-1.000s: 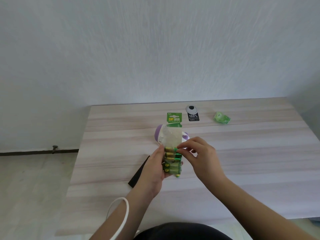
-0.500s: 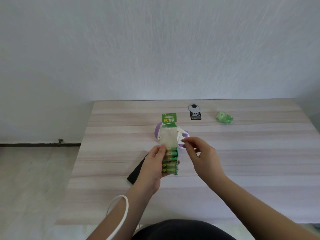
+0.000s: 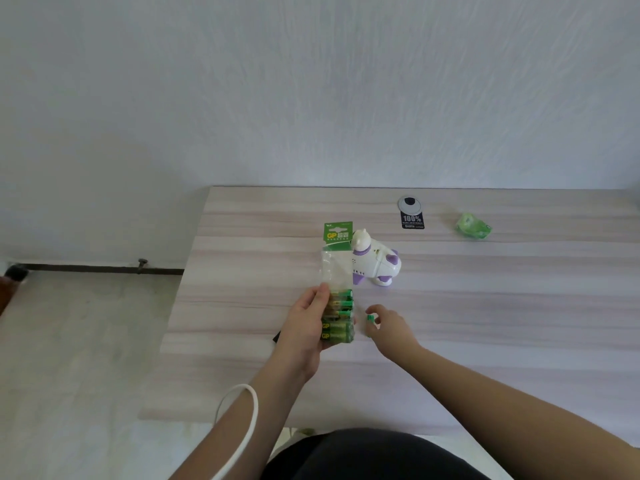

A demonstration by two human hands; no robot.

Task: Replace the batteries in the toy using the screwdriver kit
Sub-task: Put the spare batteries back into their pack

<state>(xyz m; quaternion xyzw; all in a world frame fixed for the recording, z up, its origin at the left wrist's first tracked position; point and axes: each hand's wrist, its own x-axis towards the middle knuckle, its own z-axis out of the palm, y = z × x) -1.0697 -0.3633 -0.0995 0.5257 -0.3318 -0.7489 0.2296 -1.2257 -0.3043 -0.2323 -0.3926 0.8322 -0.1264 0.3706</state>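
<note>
My left hand [image 3: 306,329] grips a long clear battery pack [image 3: 337,289] with a green header card, held upright above the table; several green batteries fill its lower part. My right hand [image 3: 388,323] is low near the table just right of the pack, its fingers curled round one green battery [image 3: 370,318]. A white and purple toy animal [image 3: 375,263] lies on the table behind the pack. A black flat item [image 3: 277,337], mostly hidden by my left hand, lies under it.
The light wooden table [image 3: 485,323] has its left edge near my left arm. A round grey cable port with a black label [image 3: 411,216] and a crumpled green wrapper [image 3: 472,226] sit near the far edge. A white wall stands behind.
My right hand pulled one battery out of the pack and lowered it to the right toward the table. The left hand kept holding the pack. The view shifted left.
</note>
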